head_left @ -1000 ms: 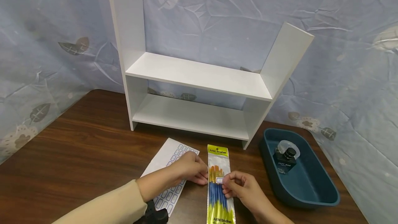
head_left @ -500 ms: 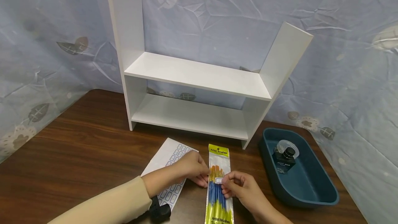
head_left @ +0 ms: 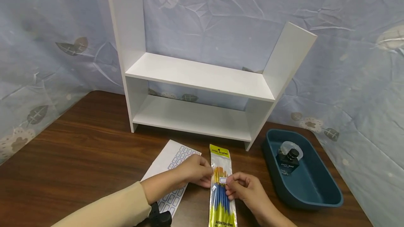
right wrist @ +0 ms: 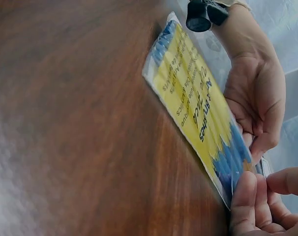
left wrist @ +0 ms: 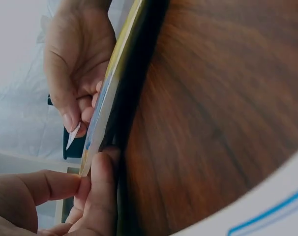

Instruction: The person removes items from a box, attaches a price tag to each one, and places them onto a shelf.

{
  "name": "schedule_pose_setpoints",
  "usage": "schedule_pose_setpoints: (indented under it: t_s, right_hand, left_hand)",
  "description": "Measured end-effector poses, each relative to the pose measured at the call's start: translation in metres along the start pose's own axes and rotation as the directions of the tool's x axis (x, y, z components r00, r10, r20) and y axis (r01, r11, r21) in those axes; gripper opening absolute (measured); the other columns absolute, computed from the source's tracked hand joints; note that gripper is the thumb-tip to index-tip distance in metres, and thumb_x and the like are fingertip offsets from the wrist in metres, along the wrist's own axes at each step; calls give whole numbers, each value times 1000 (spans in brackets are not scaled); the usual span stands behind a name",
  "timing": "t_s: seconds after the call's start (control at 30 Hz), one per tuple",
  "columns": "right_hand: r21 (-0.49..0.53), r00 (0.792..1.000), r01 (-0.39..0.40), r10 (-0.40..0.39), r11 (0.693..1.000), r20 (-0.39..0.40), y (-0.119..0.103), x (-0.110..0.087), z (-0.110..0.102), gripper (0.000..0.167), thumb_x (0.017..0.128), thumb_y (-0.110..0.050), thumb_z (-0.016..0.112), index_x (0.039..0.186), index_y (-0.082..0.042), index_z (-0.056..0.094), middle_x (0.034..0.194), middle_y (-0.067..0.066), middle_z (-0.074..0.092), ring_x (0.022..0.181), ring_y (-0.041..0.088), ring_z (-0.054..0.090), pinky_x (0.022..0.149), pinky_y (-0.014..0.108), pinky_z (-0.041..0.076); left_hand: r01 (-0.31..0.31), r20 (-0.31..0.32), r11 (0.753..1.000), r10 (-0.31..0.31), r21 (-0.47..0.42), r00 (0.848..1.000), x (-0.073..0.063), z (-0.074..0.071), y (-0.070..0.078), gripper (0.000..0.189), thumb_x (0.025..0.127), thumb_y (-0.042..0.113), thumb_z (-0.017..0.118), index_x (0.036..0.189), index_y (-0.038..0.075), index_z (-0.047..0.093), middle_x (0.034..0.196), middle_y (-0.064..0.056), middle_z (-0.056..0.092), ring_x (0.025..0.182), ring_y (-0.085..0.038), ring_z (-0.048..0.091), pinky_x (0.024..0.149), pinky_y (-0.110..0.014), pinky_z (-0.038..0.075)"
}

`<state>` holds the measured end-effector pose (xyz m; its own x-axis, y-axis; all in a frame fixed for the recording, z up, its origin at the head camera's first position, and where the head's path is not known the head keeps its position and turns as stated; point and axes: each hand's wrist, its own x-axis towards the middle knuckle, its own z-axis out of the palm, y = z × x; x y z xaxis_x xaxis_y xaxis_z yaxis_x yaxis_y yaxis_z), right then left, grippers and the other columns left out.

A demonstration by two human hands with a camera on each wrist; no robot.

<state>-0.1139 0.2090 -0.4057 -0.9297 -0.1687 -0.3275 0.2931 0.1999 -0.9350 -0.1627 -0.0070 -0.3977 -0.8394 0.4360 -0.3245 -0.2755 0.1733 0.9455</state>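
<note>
One label (head_left: 223, 180) I pinch in my right hand (head_left: 247, 190), brush packet (head_left: 221, 197) in my left hand (head_left: 196, 171): likely mid-labelling, next calls for pressing flat.

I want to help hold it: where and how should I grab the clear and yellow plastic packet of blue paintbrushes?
Probably pinch the packet by its long left edge, coming from the left, thumb and fingers on opposite faces. It is thin and flat, and the left hand pinches it there; the right hand, with a small white rectangular label, covers part of its right side.
</note>
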Motion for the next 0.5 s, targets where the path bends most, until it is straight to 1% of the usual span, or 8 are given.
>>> schedule_pose_setpoints:
  t_s: [0.13, 0.23, 0.37, 0.5]
  right_hand:
    - [19, 1000, 3, -3, 1000, -4, 1, 1, 1, 21, 103, -15, 64, 111, 5, 65, 88, 0, 71, 84, 12, 67, 75, 24, 63]
    - [31, 1000, 5, -4, 999, -8, 1, 1, 1, 21, 104, -15, 63, 111, 4, 65, 89, 0, 71, 84, 12, 68, 75, 24, 63]
    - [46, 1000, 8, -7, 999, -20, -1, 2, 1, 21, 104, -16, 64, 111, 4, 66, 91, 0, 72, 83, 12, 68, 76, 25, 63]
    - [52, 999, 1, 1, 999, -50, -4, 2, 1, 22, 103, -18, 67, 111, 3, 67, 91, 0, 73, 83, 13, 67, 74, 24, 62]
  left_hand:
    - [21, 28, 998, -20, -54, 999, -1, 1, -1, 10, 100, 3, 57, 93, -2, 62, 78, -9, 68, 65, -12, 69, 71, -29, 66]
    - [20, 59, 996, -15, -90, 998, -3, 2, -3, 9, 101, 4, 55, 94, 1, 59, 81, -8, 67, 67, -11, 68, 71, -27, 66]
    - [11, 83, 992, -1, -122, 997, -4, 2, -3, 10, 100, 4, 54, 90, 6, 56, 82, -7, 65, 68, -10, 67, 72, -26, 65]
    - [2, 88, 990, 11, -142, 996, -7, 1, -2, 10, 96, 2, 51, 89, 8, 55, 82, -6, 63, 69, -10, 66, 72, -25, 65]
